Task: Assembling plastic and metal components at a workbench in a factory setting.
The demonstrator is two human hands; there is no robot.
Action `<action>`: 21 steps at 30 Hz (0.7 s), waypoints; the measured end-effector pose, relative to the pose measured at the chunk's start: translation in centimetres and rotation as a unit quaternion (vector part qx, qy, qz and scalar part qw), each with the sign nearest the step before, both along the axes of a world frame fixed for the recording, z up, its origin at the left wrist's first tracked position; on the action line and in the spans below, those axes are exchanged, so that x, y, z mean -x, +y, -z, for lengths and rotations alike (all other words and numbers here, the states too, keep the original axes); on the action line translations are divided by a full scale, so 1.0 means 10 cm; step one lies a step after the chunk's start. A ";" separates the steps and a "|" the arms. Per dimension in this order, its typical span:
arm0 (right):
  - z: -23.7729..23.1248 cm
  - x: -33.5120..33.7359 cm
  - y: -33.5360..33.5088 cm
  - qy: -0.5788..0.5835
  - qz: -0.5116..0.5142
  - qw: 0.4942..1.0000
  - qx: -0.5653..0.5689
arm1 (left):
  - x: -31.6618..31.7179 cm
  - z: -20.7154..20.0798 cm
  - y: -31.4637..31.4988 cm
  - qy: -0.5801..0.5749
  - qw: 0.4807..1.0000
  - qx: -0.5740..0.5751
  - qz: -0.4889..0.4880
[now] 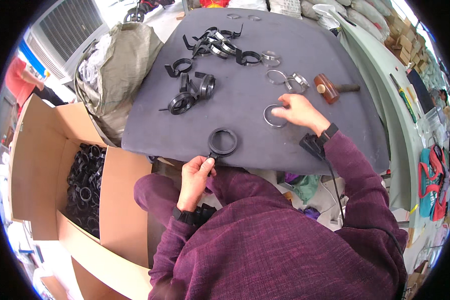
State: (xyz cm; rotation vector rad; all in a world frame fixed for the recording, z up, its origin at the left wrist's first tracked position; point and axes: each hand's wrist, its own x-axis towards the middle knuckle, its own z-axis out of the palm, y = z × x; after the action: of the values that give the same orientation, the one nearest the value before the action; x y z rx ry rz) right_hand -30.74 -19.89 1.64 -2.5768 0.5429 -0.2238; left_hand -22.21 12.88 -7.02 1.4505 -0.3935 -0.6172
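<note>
My left hand (195, 180) grips the short handle of a black plastic ring (210, 142) at the table's near edge, with the round part pointing away from me. To the right, my right hand (301, 111) has its thumb and fingers at the right side of a thin silver metal ring (266, 116), pinching its rim. Beyond that hand are more metal rings (276, 76) and a brown-headed mallet (327, 89) lying on its side. Black handled rings (181, 103) lie loose at the middle left, and a pile of black and silver rings (216, 42) sits farther back.
The dark padded table (245, 105) spans the middle. An open cardboard box (125, 200) full of black rings stands at my left, with a large woven sack (130, 65) behind it. A black device (312, 146) with a cable lies near my right wrist. A person (22, 82) is at far left.
</note>
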 end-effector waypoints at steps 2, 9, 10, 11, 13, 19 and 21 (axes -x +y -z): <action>0.00 0.05 0.13 0.100 -0.016 0.990 0.100 | 0.01 -0.01 0.00 0.008 1.000 0.007 0.005; -0.11 0.14 0.36 -0.038 -0.114 0.991 0.053 | -0.01 -0.02 0.02 -0.008 1.000 -0.010 0.026; -0.14 0.17 0.37 -0.088 -0.133 0.987 -0.012 | -0.02 -0.02 0.02 -0.002 1.000 -0.009 0.024; -0.18 0.19 0.38 -0.087 -0.134 0.987 -0.012 | -0.02 -0.01 0.02 -0.002 1.000 -0.011 0.026; -0.23 0.22 0.42 -0.123 -0.158 0.980 -0.025 | -0.02 -0.01 0.02 -0.001 0.999 -0.014 0.032; -0.33 0.22 0.59 -0.124 -0.178 0.975 0.035 | 0.00 -0.01 0.00 -0.008 1.000 0.002 0.007; -0.33 0.21 0.63 -0.082 -0.147 0.985 0.038 | 0.01 -0.02 0.00 -0.007 1.000 0.013 0.008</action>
State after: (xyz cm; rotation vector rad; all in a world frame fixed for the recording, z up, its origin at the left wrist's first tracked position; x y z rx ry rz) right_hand -32.82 -13.55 4.94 -2.6415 0.0926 -0.3546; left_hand -22.32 12.88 -6.83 1.4282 -0.4225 -0.6123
